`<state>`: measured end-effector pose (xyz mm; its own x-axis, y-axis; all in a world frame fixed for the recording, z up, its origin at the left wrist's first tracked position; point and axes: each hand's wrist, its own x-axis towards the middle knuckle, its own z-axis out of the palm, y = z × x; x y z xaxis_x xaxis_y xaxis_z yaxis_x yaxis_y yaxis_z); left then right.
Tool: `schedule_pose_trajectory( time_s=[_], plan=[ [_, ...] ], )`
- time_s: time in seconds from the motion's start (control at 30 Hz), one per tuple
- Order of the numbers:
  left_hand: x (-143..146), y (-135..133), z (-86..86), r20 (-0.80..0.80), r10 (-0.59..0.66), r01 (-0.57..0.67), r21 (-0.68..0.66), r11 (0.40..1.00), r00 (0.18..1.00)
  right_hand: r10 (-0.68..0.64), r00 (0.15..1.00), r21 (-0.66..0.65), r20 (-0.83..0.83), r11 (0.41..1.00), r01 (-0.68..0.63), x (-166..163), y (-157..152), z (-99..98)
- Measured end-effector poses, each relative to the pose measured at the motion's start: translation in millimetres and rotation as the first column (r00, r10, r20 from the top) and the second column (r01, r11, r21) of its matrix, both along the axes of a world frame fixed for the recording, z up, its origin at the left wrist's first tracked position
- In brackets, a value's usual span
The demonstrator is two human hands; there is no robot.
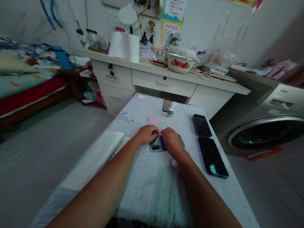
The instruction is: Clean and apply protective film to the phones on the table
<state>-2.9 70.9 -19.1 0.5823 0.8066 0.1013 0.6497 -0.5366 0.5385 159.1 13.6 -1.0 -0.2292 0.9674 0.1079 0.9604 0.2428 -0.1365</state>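
Note:
A phone (155,147) lies back up on the cloth-covered table in front of me, its dark camera block at the left end. It seems to be in a clear case with a blue edge at the right. My left hand (147,134) is closed, fingers pinched at the phone's far left edge. Over the phone's right half, my right hand (171,140) has its fingers curled on the far edge and hides much of the back. Beyond the hands stands a small white spray bottle (170,110) with a yellow and blue label, in front of another phone (167,105).
To the right lie a black-screened phone (202,125) and a larger phone (213,156) in a dark blue case. White cloth or paper (95,158) is at the left. A white desk (163,83) with a floral bowl (179,65) stands behind; a washing machine (266,107) is at right.

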Motion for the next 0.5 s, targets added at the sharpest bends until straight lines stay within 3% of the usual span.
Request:
schedule_pose_trajectory(
  time_s=[0.5],
  plan=[
    [-2,0,-1.4,0.058,-0.017,0.02,-0.056,0.998,0.998,-0.242,0.969,-0.006,-0.041,0.97,0.242,45,-1,1.2]
  ],
)
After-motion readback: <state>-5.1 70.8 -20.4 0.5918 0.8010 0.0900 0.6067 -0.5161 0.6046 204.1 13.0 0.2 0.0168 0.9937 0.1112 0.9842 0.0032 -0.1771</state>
